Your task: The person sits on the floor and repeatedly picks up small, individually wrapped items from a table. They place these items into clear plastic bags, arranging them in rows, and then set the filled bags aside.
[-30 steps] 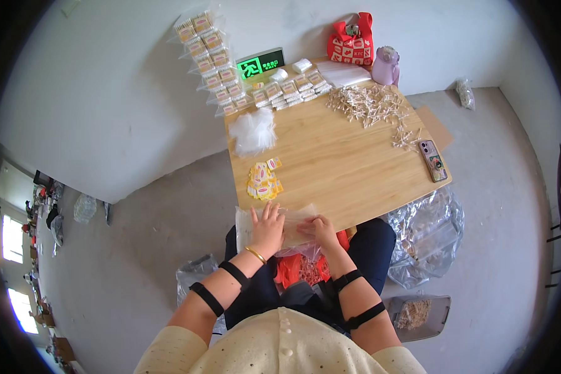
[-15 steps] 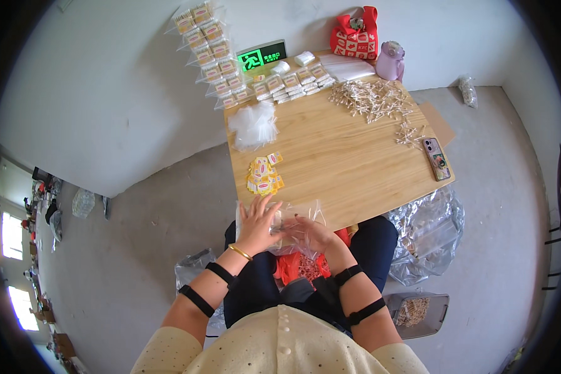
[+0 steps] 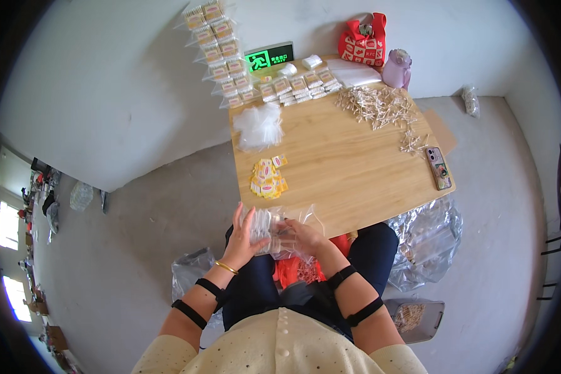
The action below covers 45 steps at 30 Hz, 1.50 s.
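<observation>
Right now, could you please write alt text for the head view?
A left hand and right hand hold clear plastic at the near edge of a wooden table. On it lie yellow cards, plastic bags, packs and cotton swabs.

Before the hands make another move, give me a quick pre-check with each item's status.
1. Left hand holding the clear plastic bag: ok.
2. Right hand firmly gripping the bag: cannot tell, plastic blurs its fingers.
3. Bag sealed: cannot tell.
4. Yellow-and-white paper cards apart from both hands: ok, piled on the pale wooden table.
5. Loose, thin white-tipped swabs away from the hands: ok, far right.
6. Patterned rectangular phone well inside the table edge: not ok, close to it.
</observation>
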{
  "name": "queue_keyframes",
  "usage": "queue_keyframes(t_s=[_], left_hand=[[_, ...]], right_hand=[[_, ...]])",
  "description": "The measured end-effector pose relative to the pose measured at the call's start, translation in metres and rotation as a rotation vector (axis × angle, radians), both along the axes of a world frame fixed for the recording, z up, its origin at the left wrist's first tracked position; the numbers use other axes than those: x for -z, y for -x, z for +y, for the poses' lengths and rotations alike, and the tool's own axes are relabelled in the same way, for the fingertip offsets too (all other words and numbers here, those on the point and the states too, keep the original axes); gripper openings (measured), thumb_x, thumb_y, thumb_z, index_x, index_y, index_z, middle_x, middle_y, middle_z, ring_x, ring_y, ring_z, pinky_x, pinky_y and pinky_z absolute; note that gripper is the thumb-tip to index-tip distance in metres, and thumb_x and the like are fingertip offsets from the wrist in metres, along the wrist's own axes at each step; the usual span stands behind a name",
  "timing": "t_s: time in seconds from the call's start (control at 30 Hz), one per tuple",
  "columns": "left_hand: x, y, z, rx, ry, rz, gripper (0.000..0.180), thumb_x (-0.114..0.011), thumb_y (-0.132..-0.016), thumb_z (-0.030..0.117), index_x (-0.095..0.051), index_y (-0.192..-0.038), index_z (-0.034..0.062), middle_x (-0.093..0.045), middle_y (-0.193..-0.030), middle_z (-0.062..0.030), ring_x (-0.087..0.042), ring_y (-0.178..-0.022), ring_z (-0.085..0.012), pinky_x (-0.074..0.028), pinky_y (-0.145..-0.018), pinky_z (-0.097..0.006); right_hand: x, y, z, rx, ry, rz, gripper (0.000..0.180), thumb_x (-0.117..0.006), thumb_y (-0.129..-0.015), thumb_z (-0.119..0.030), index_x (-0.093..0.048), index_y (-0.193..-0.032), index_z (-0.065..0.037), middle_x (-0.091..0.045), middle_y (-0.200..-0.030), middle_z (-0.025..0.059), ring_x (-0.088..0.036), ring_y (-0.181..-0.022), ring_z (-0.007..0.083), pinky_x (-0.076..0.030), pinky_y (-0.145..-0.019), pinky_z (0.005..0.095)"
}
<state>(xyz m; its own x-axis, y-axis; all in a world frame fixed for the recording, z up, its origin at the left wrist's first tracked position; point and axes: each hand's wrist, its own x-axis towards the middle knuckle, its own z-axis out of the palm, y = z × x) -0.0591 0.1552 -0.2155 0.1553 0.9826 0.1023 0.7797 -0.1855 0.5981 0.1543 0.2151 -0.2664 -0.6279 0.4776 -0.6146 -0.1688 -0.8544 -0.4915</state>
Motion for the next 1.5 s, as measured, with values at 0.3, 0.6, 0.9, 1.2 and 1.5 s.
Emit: queue_keyframes(t_s=[0.3, 0.6, 0.9, 1.2, 1.5], left_hand=[[-0.028, -0.011, 0.004, 0.005, -0.036, 0.446, 0.085, -0.067, -0.083, 0.056, -0.035, -0.15, 0.0137, -0.025, -0.157, -0.0196, -0.025, -0.146, -0.0394, -0.021, -0.117, -0.06], [-0.028, -0.012, 0.009, 0.314, -0.096, 0.639, 0.067, -0.054, -0.094, 0.05, -0.036, -0.152, 0.0219, -0.029, -0.158, -0.0074, -0.027, -0.146, -0.0303, -0.019, -0.116, -0.064], [-0.024, -0.016, 0.009, 0.314, -0.138, 0.658, 0.068, -0.051, -0.094, 0.055, -0.035, -0.152, 0.023, -0.031, -0.157, -0.0076, -0.028, -0.145, -0.0312, -0.02, -0.114, -0.066], [-0.025, -0.022, 0.012, 0.304, -0.148, 0.628, 0.066, -0.055, -0.092, 0.054, -0.041, -0.149, 0.0224, -0.031, -0.157, -0.0085, -0.03, -0.144, -0.0326, -0.02, -0.112, -0.068], [-0.011, -0.023, 0.011, 0.24, -0.103, 0.578, 0.066, -0.06, -0.088, 0.056, -0.049, -0.143, 0.0207, -0.033, -0.155, -0.0075, -0.027, -0.144, -0.0342, -0.021, -0.107, -0.074]], right_hand=[[-0.018, 0.004, 0.003, -0.053, -0.031, -0.04, 0.045, -0.037, -0.104, -0.03, -0.05, -0.137, -0.002, -0.056, -0.135, 0.0105, -0.055, -0.122, 0.0288, -0.05, -0.099, 0.0438], [0.003, -0.016, 0.015, 0.05, -0.102, -0.053, 0.051, -0.029, -0.103, -0.029, -0.045, -0.141, 0.001, -0.051, -0.144, 0.0166, -0.06, -0.117, 0.0345, -0.049, -0.1, 0.0466], [-0.002, -0.033, 0.02, 0.097, 0.031, 0.074, 0.076, -0.033, -0.1, -0.064, -0.047, -0.139, 0.0, -0.057, -0.134, 0.0172, -0.057, -0.119, 0.0335, -0.046, -0.102, 0.0479], [0.0, -0.01, 0.017, -0.123, -0.076, -0.027, 0.08, -0.037, -0.096, -0.07, -0.052, -0.138, -0.003, -0.054, -0.137, 0.012, -0.054, -0.121, 0.0328, -0.045, -0.1, 0.0483], [-0.025, -0.019, 0.008, -0.132, -0.037, -0.053, 0.065, -0.04, -0.102, -0.054, -0.046, -0.143, -0.003, -0.049, -0.144, 0.0147, -0.052, -0.128, 0.0365, -0.043, -0.104, 0.0491]])
